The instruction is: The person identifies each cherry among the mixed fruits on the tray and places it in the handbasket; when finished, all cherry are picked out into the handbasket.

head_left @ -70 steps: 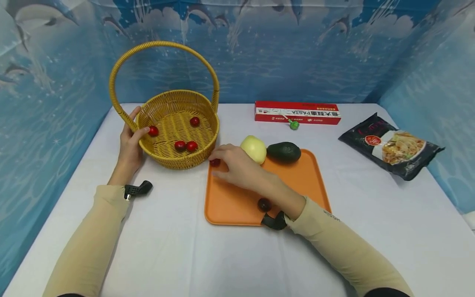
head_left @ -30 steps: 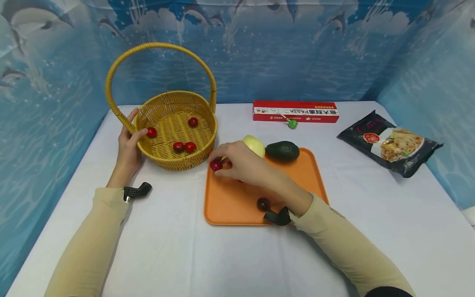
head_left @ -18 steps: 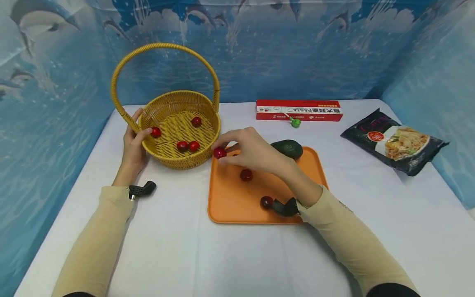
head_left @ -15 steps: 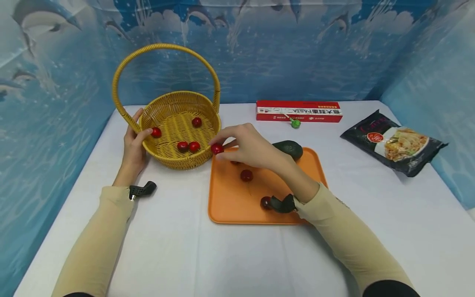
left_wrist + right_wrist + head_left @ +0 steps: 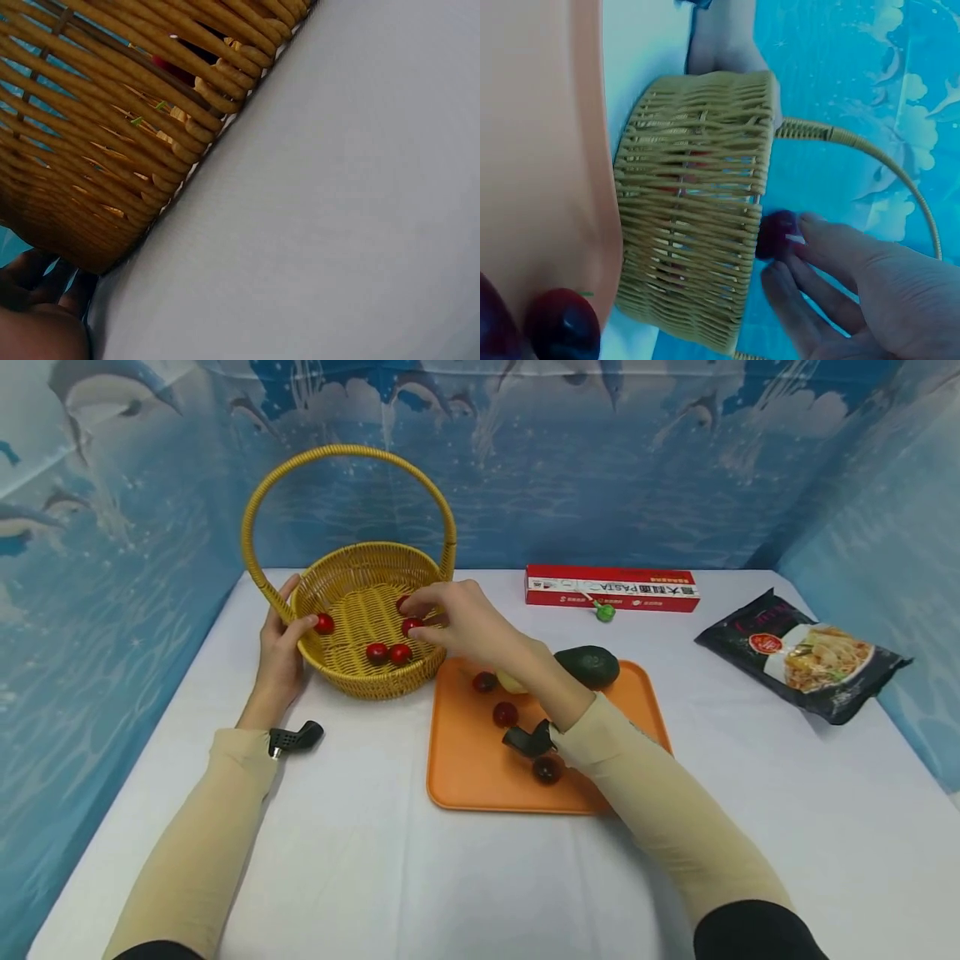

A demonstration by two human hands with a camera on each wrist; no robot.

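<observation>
My left hand grips the left side of the yellow wicker basket, thumb over the rim and fingers outside. Several red cherries lie inside, among them a cherry near the front. With thumb and fingers my right hand pinches another cherry at the basket's right rim; that cherry overlaps the inside in the head view. Beside the basket, the orange tray bears a dark cherry, a redder cherry, a cherry near its back-left corner and an avocado.
A pale yellow-green round fruit is mostly hidden behind the right hand. A red pasta box stands at the back, a green ball on a white stick before it. A black noodle packet lies at right.
My right hand has lifted a cherry from the tray's back-left corner and carried it up and left over the basket's right rim. My left hand stays on the basket.
</observation>
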